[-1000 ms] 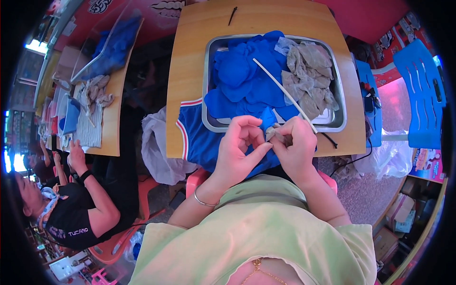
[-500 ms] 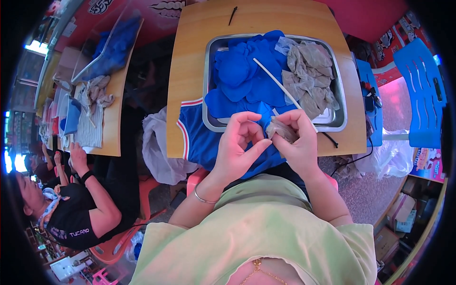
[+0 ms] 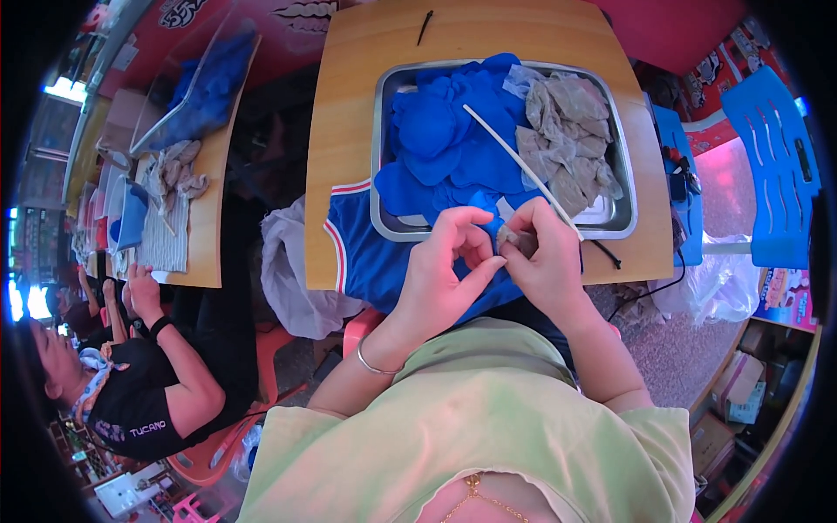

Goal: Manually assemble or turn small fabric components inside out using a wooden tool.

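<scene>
Just over the near rim of a metal tray, my two hands meet around a small blue cloth piece with sheer greyish-tan material at its lower end. My left hand is curled, thumb and fingertips pinching at the piece's near left side. The right hand's thumb and fingers close on the tan end and partly cover it. In the tray lie many flat, rounded blue cloth pieces at left and crumpled greyish-tan sheer material at right. A thin white stick slants across both.
Blue cloth with red and white trim hangs over the wooden table's near edge. A black tie lies at the far side. To the left, another person sits at a second table. Blue chairs stand at right.
My right fingers have closed further over the tan end, so less of it shows. Both hands have shifted only slightly; the tray's contents lie as before.
</scene>
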The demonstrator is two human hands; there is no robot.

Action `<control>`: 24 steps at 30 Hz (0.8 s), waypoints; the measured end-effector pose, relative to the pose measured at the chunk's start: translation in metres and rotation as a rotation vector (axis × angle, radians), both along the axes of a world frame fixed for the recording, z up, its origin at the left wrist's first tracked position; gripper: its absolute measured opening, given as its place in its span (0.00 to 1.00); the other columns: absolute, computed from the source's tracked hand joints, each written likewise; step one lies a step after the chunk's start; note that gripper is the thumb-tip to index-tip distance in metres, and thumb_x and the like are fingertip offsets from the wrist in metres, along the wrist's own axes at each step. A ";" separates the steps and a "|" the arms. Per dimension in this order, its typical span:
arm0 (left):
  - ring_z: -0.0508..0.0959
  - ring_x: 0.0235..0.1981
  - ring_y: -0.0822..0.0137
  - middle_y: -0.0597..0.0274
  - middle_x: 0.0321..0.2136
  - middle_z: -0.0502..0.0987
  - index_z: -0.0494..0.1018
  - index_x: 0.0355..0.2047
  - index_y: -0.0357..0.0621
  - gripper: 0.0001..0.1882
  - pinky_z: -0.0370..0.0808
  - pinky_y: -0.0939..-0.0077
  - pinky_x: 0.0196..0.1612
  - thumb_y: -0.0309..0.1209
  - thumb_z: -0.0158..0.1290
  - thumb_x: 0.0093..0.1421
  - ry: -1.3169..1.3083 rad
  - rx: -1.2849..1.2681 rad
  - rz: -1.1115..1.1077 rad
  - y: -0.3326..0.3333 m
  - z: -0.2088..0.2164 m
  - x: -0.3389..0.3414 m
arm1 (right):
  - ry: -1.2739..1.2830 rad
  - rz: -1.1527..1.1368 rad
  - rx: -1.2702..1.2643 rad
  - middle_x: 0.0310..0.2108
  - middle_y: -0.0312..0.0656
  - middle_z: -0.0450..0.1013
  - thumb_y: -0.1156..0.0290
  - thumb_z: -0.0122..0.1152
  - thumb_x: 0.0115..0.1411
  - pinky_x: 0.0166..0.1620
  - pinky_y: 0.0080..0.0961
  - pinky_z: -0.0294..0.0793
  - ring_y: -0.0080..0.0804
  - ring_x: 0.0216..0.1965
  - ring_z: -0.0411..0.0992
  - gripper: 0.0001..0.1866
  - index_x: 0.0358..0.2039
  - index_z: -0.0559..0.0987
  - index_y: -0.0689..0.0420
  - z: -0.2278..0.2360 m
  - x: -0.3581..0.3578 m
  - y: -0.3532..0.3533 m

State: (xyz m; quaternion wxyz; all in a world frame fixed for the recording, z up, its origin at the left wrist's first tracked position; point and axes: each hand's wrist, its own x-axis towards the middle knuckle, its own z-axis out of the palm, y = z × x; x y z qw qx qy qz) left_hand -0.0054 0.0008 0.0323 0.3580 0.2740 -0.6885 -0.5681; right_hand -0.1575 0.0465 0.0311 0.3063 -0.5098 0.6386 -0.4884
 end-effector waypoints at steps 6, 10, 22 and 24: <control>0.70 0.26 0.76 0.64 0.25 0.71 0.62 0.47 0.39 0.23 0.69 0.83 0.31 0.17 0.57 0.52 0.025 0.030 0.049 0.005 0.004 -0.002 | 0.412 -0.016 -0.278 0.20 0.40 0.70 0.81 0.59 0.49 0.24 0.18 0.64 0.25 0.21 0.68 0.09 0.29 0.68 0.59 -0.004 -0.002 -0.002; 0.70 0.27 0.77 0.64 0.26 0.71 0.62 0.47 0.38 0.23 0.69 0.84 0.31 0.17 0.57 0.52 0.056 0.031 0.072 0.006 -0.004 -0.003 | -0.283 0.090 0.042 0.25 0.35 0.69 0.82 0.53 0.54 0.28 0.15 0.64 0.14 0.27 0.66 0.07 0.33 0.68 0.60 0.003 -0.001 0.000; 0.71 0.29 0.79 0.66 0.29 0.70 0.65 0.43 0.37 0.19 0.68 0.87 0.33 0.13 0.55 0.51 0.114 0.113 0.053 -0.001 -0.004 0.003 | -0.210 0.076 -0.242 0.29 0.42 0.74 0.82 0.62 0.49 0.38 0.22 0.70 0.31 0.31 0.73 0.04 0.26 0.77 0.61 -0.003 -0.001 0.003; 0.71 0.29 0.78 0.66 0.27 0.71 0.66 0.42 0.38 0.18 0.69 0.86 0.33 0.15 0.56 0.52 0.095 0.092 0.058 -0.002 0.000 0.003 | 0.135 0.075 -0.291 0.28 0.42 0.74 0.83 0.64 0.45 0.37 0.26 0.70 0.33 0.30 0.72 0.07 0.25 0.77 0.59 -0.005 -0.006 0.003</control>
